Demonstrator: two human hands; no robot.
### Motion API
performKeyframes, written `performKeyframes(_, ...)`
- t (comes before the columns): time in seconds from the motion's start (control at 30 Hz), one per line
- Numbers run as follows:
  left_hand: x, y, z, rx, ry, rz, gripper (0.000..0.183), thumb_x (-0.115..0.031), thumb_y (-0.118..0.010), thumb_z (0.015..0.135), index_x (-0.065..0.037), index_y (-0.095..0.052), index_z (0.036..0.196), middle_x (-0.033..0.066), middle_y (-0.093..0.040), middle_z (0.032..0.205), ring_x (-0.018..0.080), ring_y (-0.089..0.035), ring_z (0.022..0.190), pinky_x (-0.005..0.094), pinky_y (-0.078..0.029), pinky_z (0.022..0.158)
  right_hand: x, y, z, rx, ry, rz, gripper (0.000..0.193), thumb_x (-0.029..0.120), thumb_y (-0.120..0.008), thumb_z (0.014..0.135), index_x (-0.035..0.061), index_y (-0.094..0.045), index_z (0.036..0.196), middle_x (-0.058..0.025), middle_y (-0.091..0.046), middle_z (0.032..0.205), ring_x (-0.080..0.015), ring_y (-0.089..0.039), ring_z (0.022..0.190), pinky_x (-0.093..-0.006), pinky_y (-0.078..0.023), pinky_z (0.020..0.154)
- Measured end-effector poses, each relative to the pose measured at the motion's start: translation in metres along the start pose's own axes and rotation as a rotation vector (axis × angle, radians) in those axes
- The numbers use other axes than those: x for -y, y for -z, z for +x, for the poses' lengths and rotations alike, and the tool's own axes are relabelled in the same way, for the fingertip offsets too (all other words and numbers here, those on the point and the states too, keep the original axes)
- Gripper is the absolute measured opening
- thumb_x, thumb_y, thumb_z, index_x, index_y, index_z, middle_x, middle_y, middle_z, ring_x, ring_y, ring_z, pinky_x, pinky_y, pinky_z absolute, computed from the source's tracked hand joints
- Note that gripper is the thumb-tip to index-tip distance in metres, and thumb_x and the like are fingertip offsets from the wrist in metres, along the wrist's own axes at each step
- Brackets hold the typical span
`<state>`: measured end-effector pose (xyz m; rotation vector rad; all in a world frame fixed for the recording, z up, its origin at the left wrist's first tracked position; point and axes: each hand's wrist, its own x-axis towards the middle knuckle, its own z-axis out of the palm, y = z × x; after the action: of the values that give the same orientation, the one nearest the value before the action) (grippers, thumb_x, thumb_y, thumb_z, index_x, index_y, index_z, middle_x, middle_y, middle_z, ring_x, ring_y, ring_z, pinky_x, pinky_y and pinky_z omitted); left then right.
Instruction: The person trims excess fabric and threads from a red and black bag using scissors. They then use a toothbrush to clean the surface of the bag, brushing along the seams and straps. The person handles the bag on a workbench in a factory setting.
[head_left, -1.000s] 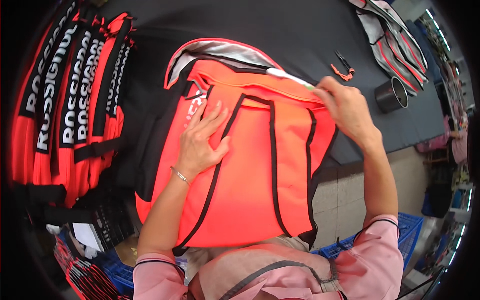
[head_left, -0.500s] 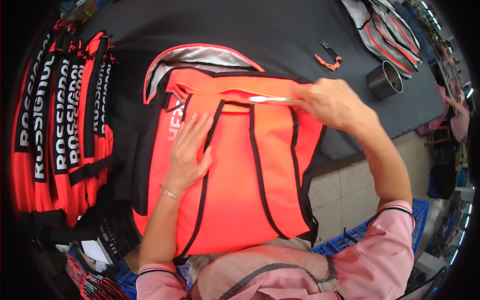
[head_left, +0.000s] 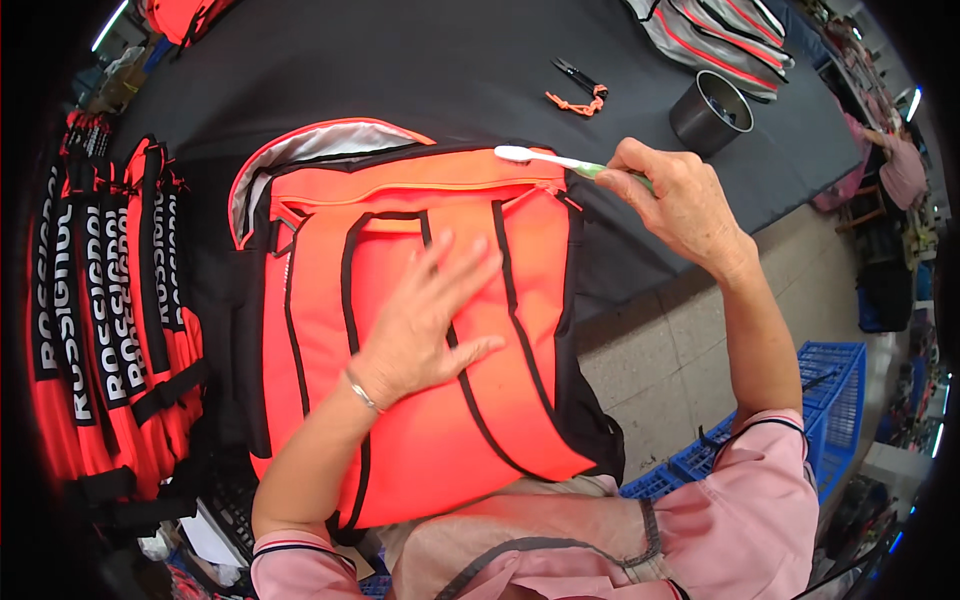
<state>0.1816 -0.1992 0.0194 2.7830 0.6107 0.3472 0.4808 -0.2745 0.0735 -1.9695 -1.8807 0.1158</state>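
Note:
A bright orange-red backpack (head_left: 400, 450) with black trim lies in front of me, its shoulder straps facing up. Its grey-lined flap (head_left: 320, 142) is folded back at the far left. An orange zipper (head_left: 400, 188) crosses the upper panel, slightly gaping at the right end. My left hand (head_left: 425, 320), a little blurred, is spread over the straps with nothing in it. In my right hand (head_left: 680, 200) is a toothbrush (head_left: 550, 160) with a white head and green handle, pointing left above the bag's upper right corner.
Several red and black bags (head_left: 120, 300) stand in a row at the left. On the dark table (head_left: 420, 70) lie thread snips (head_left: 578, 85) with an orange cord, near a dark cup (head_left: 710, 112) and grey bags (head_left: 715, 40). Blue crates (head_left: 835, 400) sit at the lower right.
My left hand has moved right across the straps. The toothbrush has lifted from the zipper opening to above the bag's top right corner. The whole view has shifted.

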Motion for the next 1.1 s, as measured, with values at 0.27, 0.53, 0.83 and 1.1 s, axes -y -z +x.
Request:
performKeyframes(0.27, 0.016, -0.042, -0.023, -0.031, -0.035, -0.228, 0.07, -0.044, -0.076, 0.084, -0.014, -0.057, 0.143, 0.0089, -0.051, 0.151, 0.0383, -0.035, 0.147, 0.0559, -0.028, 0.12, 0.0, -0.024, 0.009, 0.176, 0.18, -0.261, 0.03, 0.036, -0.062, 0.097, 0.0068, -0.059, 0.089, -0.0128, -0.063, 0.067, -0.0362, -0.065, 0.066, -0.0463, -0.047, 0.056)
performKeyframes(0.53, -0.003, -0.046, -0.034, -0.106, 0.041, -0.217, 0.072, -0.036, -0.074, 0.087, -0.014, -0.047, 0.15, 0.01, -0.042, 0.157, 0.0377, -0.034, 0.147, 0.054, -0.033, 0.118, -0.025, -0.002, -0.046, -0.064, -0.222, 0.314, 0.03, 0.029, -0.069, 0.093, -0.0003, -0.062, 0.098, 0.0001, -0.046, 0.068, -0.0084, -0.044, 0.068, -0.0275, -0.037, 0.06)
performKeyframes(0.83, -0.012, 0.054, -0.147, 0.088, 0.306, -0.174, 0.091, -0.043, -0.079, 0.08, -0.011, -0.039, 0.155, 0.0225, -0.028, 0.162, 0.0418, -0.028, 0.149, 0.0522, -0.027, 0.119, 0.024, -0.074, -0.155, -0.123, -0.693, 0.906, 0.023, 0.024, -0.074, 0.093, 0.0035, -0.069, 0.083, 0.0051, -0.055, 0.064, -0.0019, -0.047, 0.056, -0.0206, -0.034, 0.049)
performKeyframes(1.1, 0.02, 0.034, -0.191, 0.026, 0.483, -0.01, 0.083, -0.043, -0.077, 0.08, -0.016, -0.046, 0.152, 0.0259, -0.034, 0.158, 0.0403, -0.035, 0.146, 0.0508, -0.026, 0.119, 0.065, -0.114, -0.147, -0.133, -0.565, 0.7, 0.029, 0.016, -0.082, 0.086, 0.0019, -0.06, 0.098, 0.0028, -0.057, 0.073, -0.006, -0.05, 0.065, -0.0238, -0.044, 0.06)
